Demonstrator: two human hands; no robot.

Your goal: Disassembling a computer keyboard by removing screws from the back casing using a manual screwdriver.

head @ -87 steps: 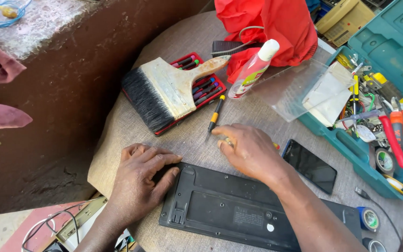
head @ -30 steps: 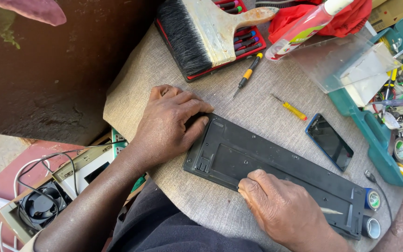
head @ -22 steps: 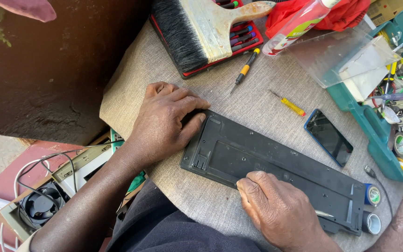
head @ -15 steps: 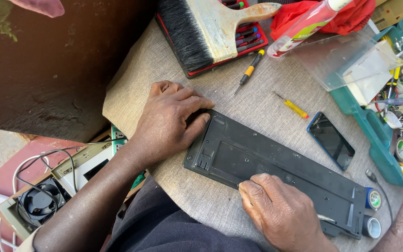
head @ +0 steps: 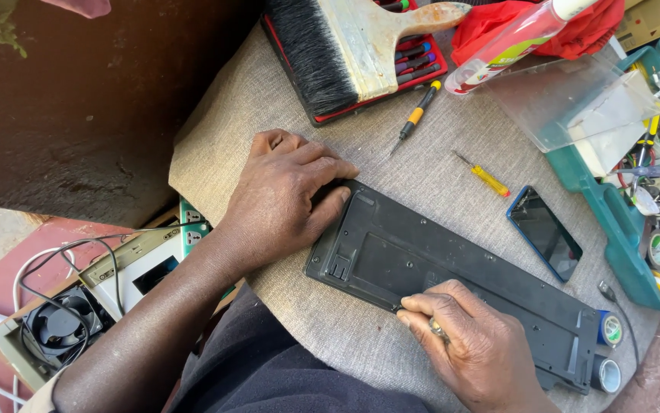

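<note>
Since the earlier frames, our right hand (head: 475,352) has slid to the near edge of the long black plastic keyboard (head: 452,279), lying face-down on the burlap-covered tabletop (head: 223,138); fingers pinched narrow there. Left hand (head: 288,195) presses flat. Back panel still on. Yellow-handled screwdriver (head: 483,174) lies untouched.

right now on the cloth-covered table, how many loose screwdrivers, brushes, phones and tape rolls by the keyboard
loose screwdrivers: 2, one black and orange, one small yellow
paintbrush: 1
phone: 1
tape rolls: 2, at the keyboard's right end
total: 6
</note>
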